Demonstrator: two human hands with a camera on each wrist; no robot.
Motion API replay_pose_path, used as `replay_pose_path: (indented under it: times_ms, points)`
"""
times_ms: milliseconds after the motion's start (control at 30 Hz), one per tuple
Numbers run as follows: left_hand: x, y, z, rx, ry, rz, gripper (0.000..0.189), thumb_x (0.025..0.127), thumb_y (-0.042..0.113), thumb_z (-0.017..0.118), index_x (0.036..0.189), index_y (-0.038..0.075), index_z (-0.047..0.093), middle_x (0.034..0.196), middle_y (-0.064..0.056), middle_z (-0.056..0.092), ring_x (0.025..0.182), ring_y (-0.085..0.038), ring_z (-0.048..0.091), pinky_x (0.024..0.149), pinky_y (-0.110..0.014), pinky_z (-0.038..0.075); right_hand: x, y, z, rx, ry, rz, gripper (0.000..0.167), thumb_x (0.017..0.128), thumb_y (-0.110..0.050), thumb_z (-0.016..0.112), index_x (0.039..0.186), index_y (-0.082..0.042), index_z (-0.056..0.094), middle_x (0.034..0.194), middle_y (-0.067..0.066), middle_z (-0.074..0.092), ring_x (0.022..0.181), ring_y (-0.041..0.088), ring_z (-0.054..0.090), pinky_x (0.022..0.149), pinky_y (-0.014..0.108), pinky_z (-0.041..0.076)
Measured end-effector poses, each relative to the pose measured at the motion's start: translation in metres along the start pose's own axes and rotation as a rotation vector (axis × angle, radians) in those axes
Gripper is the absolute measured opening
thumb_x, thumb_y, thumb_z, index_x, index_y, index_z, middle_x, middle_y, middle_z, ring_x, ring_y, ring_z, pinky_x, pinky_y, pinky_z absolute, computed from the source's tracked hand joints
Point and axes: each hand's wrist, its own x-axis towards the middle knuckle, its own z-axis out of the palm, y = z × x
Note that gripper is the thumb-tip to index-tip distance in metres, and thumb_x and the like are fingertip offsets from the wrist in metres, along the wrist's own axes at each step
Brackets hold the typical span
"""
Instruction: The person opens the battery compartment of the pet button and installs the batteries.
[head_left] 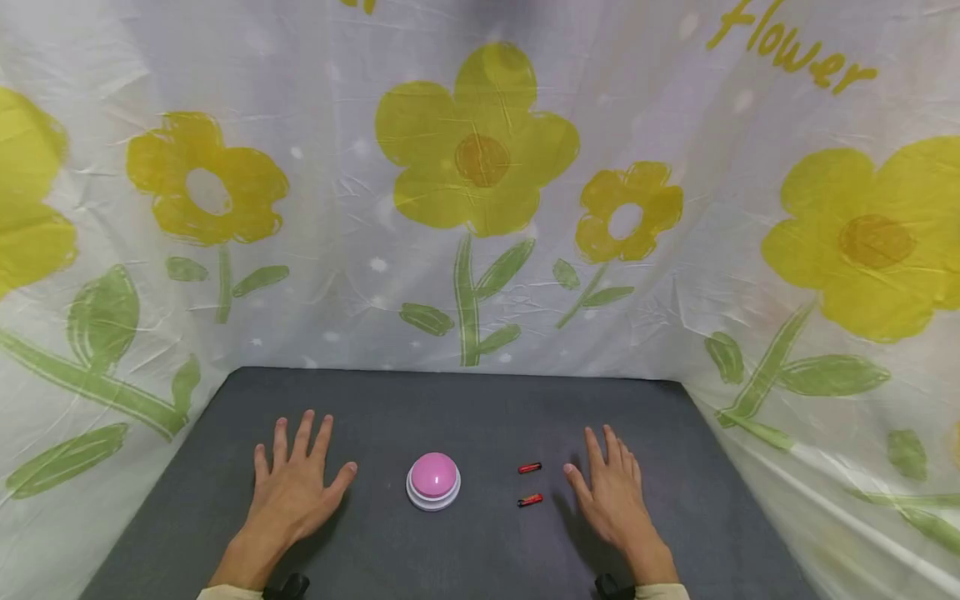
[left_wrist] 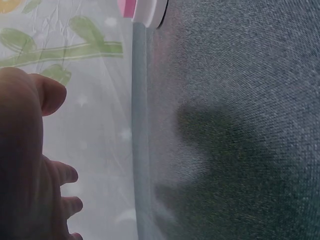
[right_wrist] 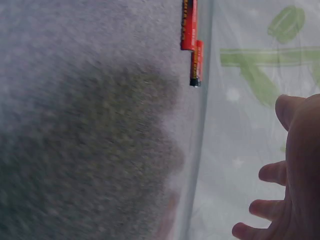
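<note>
A pink dome on a round white base, like a push-button lamp, stands in the middle of the dark grey table. To its left, my left hand is held above the table with its fingers spread and straight. On the other side, my right hand hovers palm down, fingers extended and holding nothing. Between the lamp and that hand lie two small red and black batteries, the farther battery and the nearer battery. In the right wrist view the batteries show printed lettering.
Behind and beside the table hangs a white curtain printed with yellow flowers and green stems. The table's back edge meets it. Dark wrist straps sit at both cuffs, and each hand casts a shadow on the tabletop.
</note>
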Motion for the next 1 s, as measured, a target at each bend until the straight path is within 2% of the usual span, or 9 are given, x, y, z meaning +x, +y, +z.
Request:
replay_pose_path:
  times_ms: [267,467,533,633,767,900,1000]
  points:
    - [-0.003,-0.002,-0.003,0.003,-0.014,0.000,0.097,0.107,0.062,0.058,0.174,0.005,0.018,0.180,-0.029,0.008,0.162,-0.063,0.002,0.120,-0.090,0.000,0.001,-0.001,-0.001,0.024,0.005,-0.029,0.072,0.111,-0.041,0.063,0.166,-0.001,0.040,0.171,0.032,0.034,0.155,0.057,0.034,0.125,0.079,0.028]
    - [-0.005,0.005,-0.008,0.000,0.029,0.050,0.102,0.102,0.063,0.066,0.167,-0.007,0.030,0.170,-0.035,0.035,0.158,-0.059,0.030,0.128,-0.077,0.021,0.001,-0.006,-0.011,0.032,0.051,-0.085,0.065,0.108,-0.033,0.068,0.158,0.005,0.050,0.161,0.033,0.048,0.150,0.058,0.043,0.121,0.079,0.035]
    - [-0.006,0.008,-0.012,-0.014,0.036,0.059,0.105,0.100,0.066,0.068,0.165,-0.009,0.034,0.166,-0.036,0.041,0.154,-0.058,0.038,0.127,-0.075,0.029,0.002,-0.010,-0.016,0.035,0.067,-0.109,0.063,0.107,-0.031,0.070,0.154,0.006,0.053,0.158,0.033,0.053,0.148,0.056,0.046,0.120,0.078,0.037]
    - [-0.009,0.012,-0.018,-0.068,0.032,0.060,0.107,0.098,0.068,0.070,0.165,-0.008,0.035,0.165,-0.035,0.044,0.152,-0.056,0.044,0.123,-0.075,0.038,0.003,-0.018,-0.024,0.053,0.057,-0.132,0.062,0.106,-0.031,0.072,0.153,0.007,0.055,0.156,0.031,0.055,0.148,0.054,0.048,0.119,0.077,0.039]
    - [-0.011,0.018,-0.022,-0.189,0.038,0.095,0.102,0.095,0.059,0.080,0.165,-0.005,0.040,0.164,-0.031,0.048,0.149,-0.054,0.050,0.116,-0.073,0.048,0.004,-0.029,-0.034,0.103,-0.009,-0.131,0.066,0.103,-0.033,0.077,0.155,0.003,0.056,0.157,0.026,0.058,0.148,0.050,0.050,0.119,0.076,0.041]
    - [-0.010,0.024,-0.017,-0.287,0.054,0.149,0.093,0.091,0.048,0.088,0.160,-0.002,0.050,0.158,-0.028,0.057,0.144,-0.051,0.058,0.112,-0.069,0.054,0.003,-0.041,-0.038,0.139,-0.064,-0.149,0.067,0.098,-0.032,0.084,0.151,0.000,0.061,0.152,0.022,0.064,0.143,0.045,0.058,0.117,0.069,0.049]
    - [-0.009,0.028,-0.012,-0.316,0.073,0.161,0.087,0.088,0.045,0.091,0.154,0.000,0.059,0.151,-0.025,0.064,0.137,-0.048,0.065,0.109,-0.065,0.057,0.003,-0.053,-0.034,0.171,-0.077,-0.179,0.066,0.093,-0.030,0.089,0.147,0.000,0.065,0.148,0.020,0.068,0.138,0.043,0.063,0.114,0.063,0.054]
